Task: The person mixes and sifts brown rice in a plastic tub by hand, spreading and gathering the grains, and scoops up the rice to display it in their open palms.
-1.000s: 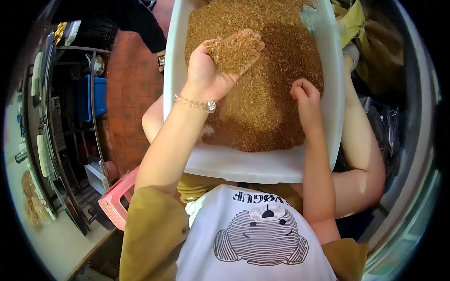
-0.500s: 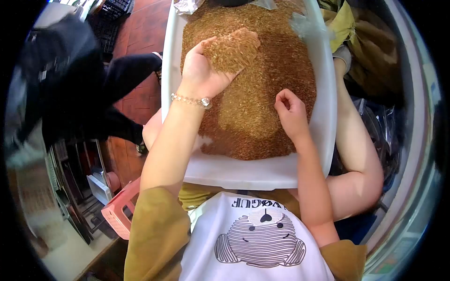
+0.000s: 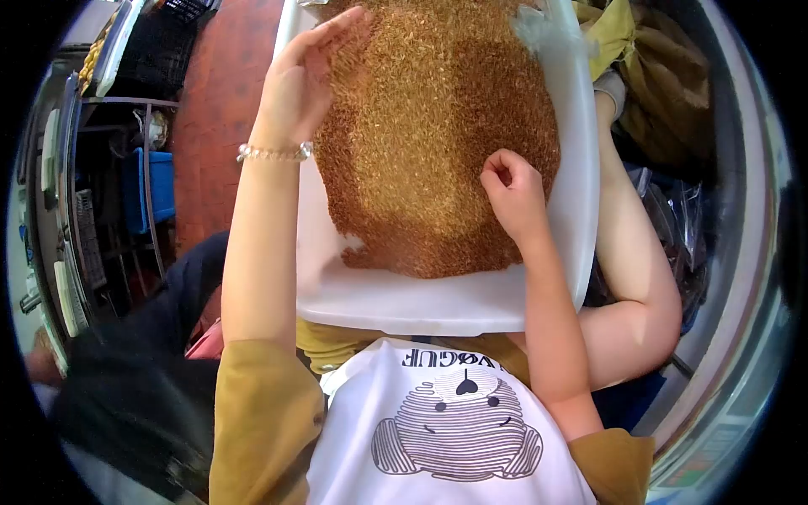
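A white plastic tray [image 3: 396,318] lies across my lap. Loose brown grain-like bits [image 3: 421,151] cover most of its bottom, paler down the middle and redder at the sides. My left hand [image 3: 296,88], with a beaded bracelet at the wrist, is turned on edge at the tray's left side. Its fingers are stretched out and blurred at the tips, and no handful shows in it. Over the right part of the grains, my right hand [image 3: 516,192] has thumb and fingers curled together in a pinch. Whatever is between those fingertips is too small to make out.
A person in dark clothes [image 3: 143,396] is close on my left, partly in front of a pink basket [image 3: 206,343]. Farther left stand a metal rack and a blue bin [image 3: 154,189]. Clear plastic [image 3: 539,32] lies at the tray's far right, beside a yellow cloth [image 3: 616,42].
My left hand has tipped out its palmful of grains and moved left, turning on edge. My right hand stays pinched, nearly in place. The person at left has come closer to me.
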Tool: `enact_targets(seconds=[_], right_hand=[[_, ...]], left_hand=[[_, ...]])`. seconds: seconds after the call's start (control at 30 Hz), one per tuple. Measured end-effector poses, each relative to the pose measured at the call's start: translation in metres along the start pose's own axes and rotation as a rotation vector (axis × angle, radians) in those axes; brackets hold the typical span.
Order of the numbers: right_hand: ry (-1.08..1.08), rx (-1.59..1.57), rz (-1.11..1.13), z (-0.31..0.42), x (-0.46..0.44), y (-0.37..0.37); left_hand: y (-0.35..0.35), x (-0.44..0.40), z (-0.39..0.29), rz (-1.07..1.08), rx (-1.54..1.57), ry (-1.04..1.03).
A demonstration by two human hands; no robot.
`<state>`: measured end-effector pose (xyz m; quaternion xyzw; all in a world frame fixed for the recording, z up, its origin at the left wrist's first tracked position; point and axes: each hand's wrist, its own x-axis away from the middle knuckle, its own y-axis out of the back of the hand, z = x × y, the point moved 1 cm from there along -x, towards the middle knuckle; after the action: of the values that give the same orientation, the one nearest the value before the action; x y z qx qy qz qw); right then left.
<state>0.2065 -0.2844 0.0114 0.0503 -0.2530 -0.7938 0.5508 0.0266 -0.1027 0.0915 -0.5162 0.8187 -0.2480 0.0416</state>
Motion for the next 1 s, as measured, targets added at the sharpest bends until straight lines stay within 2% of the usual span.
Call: enact_targets(seconds=[0.2,0.3,0.4,0.5,0.6,0.7,0.8,0.93,1.0], right_hand=[[-0.002,0.176,-0.002,-0.004,0.001,0.000],[-0.087,0.249,0.033,-0.005,0.000,0.001],[-0.161,0.259,0.077,-0.003,0.001,0.002],[-0.171,0.297,0.104,-0.007,0.001,-0.001],[-0.206,0.316,0.141,-0.003,0.002,0.000],[-0.200,0.380,0.180,-0.010,0.002,-0.001],[-0.129,0.517,0.164,-0.010,0.006,-0.001],[-0.139,0.508,0.133,-0.005,0.008,-0.003],[-0.139,0.585,0.148,-0.008,0.007,-0.004]], left_hand=[[0.013,0.042,0.022,0.000,-0.463,-0.103],[0.014,0.074,0.035,-0.136,-0.536,0.016],[0.028,0.101,0.060,-0.011,-0.878,0.035],[0.016,0.134,0.071,0.213,-1.411,0.111],[0.024,0.162,0.100,0.364,-1.623,0.283],[0.027,0.165,0.116,0.359,-1.592,0.395],[0.026,0.157,0.112,0.295,-1.582,0.390],[0.041,0.153,0.115,0.186,-1.632,0.279],[0.047,0.161,0.121,0.233,-1.662,0.372]])
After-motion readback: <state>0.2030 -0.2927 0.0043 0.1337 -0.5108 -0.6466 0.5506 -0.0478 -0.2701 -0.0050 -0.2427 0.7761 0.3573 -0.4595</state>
